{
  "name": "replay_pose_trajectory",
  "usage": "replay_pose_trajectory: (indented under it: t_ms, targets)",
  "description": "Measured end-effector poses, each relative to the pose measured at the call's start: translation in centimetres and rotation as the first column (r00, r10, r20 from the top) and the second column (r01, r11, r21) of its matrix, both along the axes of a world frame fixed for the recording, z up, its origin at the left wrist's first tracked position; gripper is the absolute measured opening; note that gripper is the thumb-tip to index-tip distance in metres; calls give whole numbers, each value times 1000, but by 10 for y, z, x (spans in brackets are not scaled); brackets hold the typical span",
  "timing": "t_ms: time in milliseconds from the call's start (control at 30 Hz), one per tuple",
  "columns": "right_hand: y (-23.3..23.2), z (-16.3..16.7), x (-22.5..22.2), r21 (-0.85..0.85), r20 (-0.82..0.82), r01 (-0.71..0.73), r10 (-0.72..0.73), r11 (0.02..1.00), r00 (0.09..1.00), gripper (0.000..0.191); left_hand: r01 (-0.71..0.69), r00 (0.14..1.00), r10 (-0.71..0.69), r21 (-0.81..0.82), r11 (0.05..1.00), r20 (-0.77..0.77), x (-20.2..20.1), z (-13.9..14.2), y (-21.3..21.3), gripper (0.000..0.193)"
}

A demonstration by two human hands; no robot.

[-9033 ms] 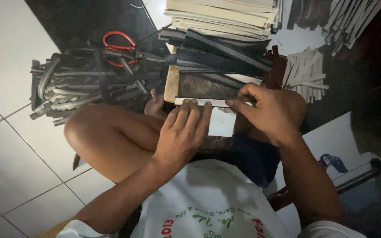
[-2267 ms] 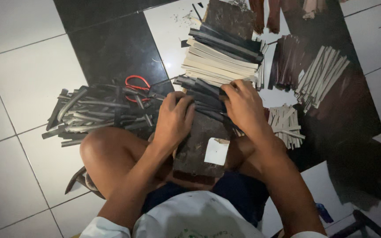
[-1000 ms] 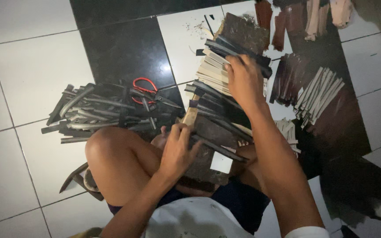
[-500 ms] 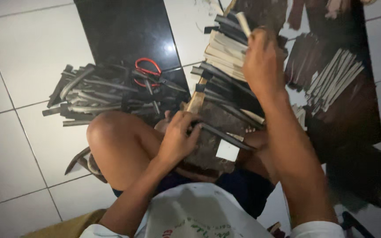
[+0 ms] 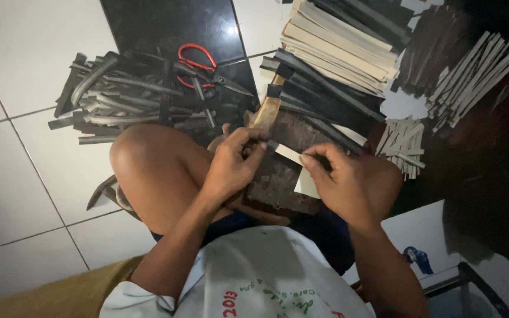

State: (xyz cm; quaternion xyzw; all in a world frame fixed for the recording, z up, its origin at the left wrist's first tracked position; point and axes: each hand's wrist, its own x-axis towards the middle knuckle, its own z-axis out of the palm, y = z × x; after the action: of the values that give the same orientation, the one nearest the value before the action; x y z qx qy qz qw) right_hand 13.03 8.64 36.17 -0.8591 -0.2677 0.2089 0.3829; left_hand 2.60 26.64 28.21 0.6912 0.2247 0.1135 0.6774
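I sit on a tiled floor with a dark worn wooden board (image 5: 278, 176) on my lap. My left hand (image 5: 231, 162) and my right hand (image 5: 354, 182) pinch the two ends of a thin pale strip (image 5: 288, 154) and hold it flat across the board. A small white paper piece (image 5: 306, 184) lies on the board just below the strip. A stack of dark and pale strips (image 5: 337, 59) rests beyond the board.
Red-handled scissors (image 5: 198, 66) lie on a heap of dark strips (image 5: 125, 97) at the left. Bundles of pale strips (image 5: 472, 76) and shorter pale strips (image 5: 403, 144) lie at the right. My bare knee (image 5: 142, 159) is raised at the left.
My right hand came back from the far stack carrying a pale strip. Both hands now hold it across the board on my lap.
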Motion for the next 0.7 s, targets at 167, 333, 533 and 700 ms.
replay_pose_trajectory:
  t_ms: [167, 333, 533, 700]
  targets:
    - [8, -22, 1, -6, -51, 34, -34, 999, 998, 21, 15, 999, -16, 28, 999, 35, -2, -1, 3, 19]
    - [15, -20, 6, -55, 3, 27, -27, 998, 1000, 21, -20, 1000, 20, 7, 1000, 16, 1, -4, 5, 21]
    - [22, -17, 6, -163, -37, 52, -59, 985, 998, 19, -27, 990, 30, 25, 999, -136, 6, 1, 2, 27]
    - [25, -15, 4, -88, 16, 34, -33, 996, 999, 19, -48, 986, 56, 54, 997, -160, 14, 8, 0, 30]
